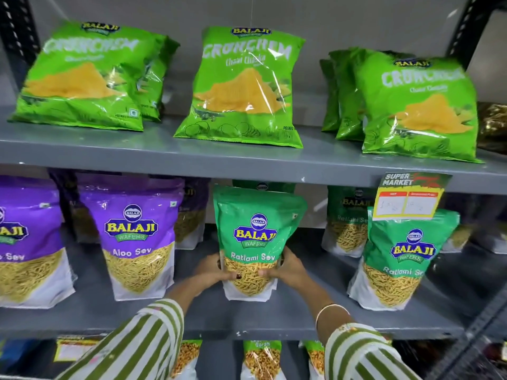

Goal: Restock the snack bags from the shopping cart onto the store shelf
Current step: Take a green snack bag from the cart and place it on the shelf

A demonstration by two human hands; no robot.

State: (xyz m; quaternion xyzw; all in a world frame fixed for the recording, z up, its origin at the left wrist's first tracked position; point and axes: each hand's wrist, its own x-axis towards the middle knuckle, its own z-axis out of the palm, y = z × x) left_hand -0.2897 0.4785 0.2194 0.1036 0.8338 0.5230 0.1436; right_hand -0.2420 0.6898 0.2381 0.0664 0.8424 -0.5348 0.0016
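Both hands, left (212,271) and right (288,270), grip clenched on the lower sides of a glossy green Ratlami Sev pouch (253,237), which stands upright on the grey metal middle shelf (274,316); its clear window shows thin yellow strands under a "BALAJI WAFERS" badge. To its left stand purple Aloo Sev pouches (140,237), to its right another Ratlami Sev pouch (403,259) below a yellow tag (410,197) reading "SUPER MARKET". Above, puffy light-green Crunchem bags (247,86) lean back, printed "Chaat Chaska"; striped green-and-white sleeves (145,341) cover the arms.
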